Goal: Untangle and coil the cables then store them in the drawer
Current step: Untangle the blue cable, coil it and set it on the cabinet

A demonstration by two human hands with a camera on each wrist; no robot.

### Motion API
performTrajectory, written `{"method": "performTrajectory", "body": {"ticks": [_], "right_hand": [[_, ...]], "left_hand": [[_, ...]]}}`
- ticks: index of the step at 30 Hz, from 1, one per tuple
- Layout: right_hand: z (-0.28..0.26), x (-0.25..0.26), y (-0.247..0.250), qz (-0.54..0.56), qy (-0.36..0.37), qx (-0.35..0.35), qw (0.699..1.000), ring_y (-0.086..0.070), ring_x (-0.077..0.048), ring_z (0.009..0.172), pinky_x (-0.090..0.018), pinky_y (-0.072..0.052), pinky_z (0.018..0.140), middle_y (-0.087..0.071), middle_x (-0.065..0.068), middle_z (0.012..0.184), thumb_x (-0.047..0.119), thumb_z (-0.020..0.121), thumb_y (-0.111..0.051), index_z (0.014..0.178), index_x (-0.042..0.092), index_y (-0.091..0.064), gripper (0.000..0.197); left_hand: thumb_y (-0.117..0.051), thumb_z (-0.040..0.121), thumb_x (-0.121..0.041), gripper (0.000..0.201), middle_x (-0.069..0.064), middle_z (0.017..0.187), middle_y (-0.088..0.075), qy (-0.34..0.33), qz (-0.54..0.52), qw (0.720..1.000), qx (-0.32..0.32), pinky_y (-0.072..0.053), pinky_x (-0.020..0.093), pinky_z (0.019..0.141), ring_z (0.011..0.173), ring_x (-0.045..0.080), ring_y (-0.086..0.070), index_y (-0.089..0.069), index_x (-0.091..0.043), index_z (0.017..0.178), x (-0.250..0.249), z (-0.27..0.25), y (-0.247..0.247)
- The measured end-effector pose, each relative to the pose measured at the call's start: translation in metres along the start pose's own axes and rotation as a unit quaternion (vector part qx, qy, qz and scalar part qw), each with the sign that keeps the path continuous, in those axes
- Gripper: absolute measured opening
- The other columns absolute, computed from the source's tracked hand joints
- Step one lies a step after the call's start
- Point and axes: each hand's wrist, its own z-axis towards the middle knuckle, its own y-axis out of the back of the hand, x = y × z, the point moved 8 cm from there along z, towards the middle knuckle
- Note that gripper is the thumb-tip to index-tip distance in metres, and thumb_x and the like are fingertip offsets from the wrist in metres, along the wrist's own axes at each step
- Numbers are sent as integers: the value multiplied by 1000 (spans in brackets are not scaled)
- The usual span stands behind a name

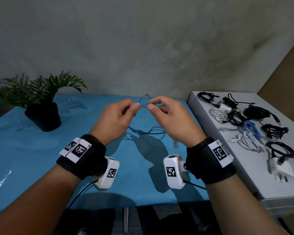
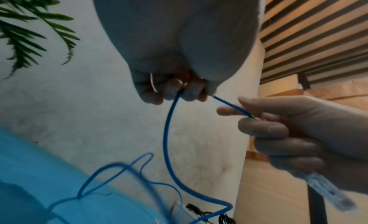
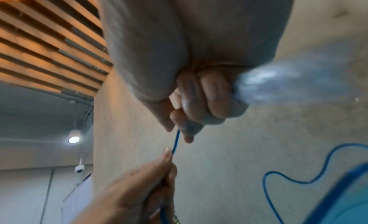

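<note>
A thin blue cable (image 1: 148,131) trails in loose loops over the blue table (image 1: 41,158), and a short span of it is raised between my hands. My left hand (image 1: 119,116) pinches that cable (image 2: 167,133) with curled fingers. My right hand (image 1: 170,116) pinches the same cable (image 3: 176,140) a finger's width away, with its clear plug end (image 3: 264,85) sticking out past the little finger. The two hands hover above the table's far middle. No drawer shows in any view.
A white cabinet top (image 1: 244,180) at the right carries several coiled black, white and blue cables (image 1: 249,126) and a white charger (image 1: 278,168). A potted fern (image 1: 41,106) stands at the table's back left. A grey wall rises behind.
</note>
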Motion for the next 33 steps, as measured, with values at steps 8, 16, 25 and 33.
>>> {"method": "performTrajectory", "body": {"ticks": [8,16,25,33], "right_hand": [[-9,0,-24,172,-98,79,977,-70,-28,61,-30,-53,57,-70,-8,77,11,104,-47,123,20,-50,21],[-7,-1,-38,34,-47,76,995,-72,-24,78,-48,-56,82,-76,-3,79,30,93,-67,83,16,-58,19],[-6,20,3,-101,86,-114,985,-49,-17,126,-36,-37,110,-52,3,134,13,87,-47,123,19,-61,39],[3,7,-3,-1,62,-41,997,-64,-12,71,-26,-49,72,-64,3,77,18,107,-46,119,17,-65,22]], "left_hand": [[-63,97,-40,20,-4,94,-68,72,56,992,-84,-54,42,81,79,22,-69,-64,-20,95,24,-3,7],[-53,105,-25,43,-2,52,-60,150,-171,974,10,-49,31,60,48,12,-58,-62,-11,66,16,-4,-23],[-47,100,-37,34,-1,64,-61,89,-234,961,116,-52,28,55,56,16,-61,-57,-14,77,-12,-9,-33],[-37,105,-34,34,-6,54,-20,174,-558,802,122,-24,20,39,40,9,-13,-55,-11,86,-38,-4,-18]]}}
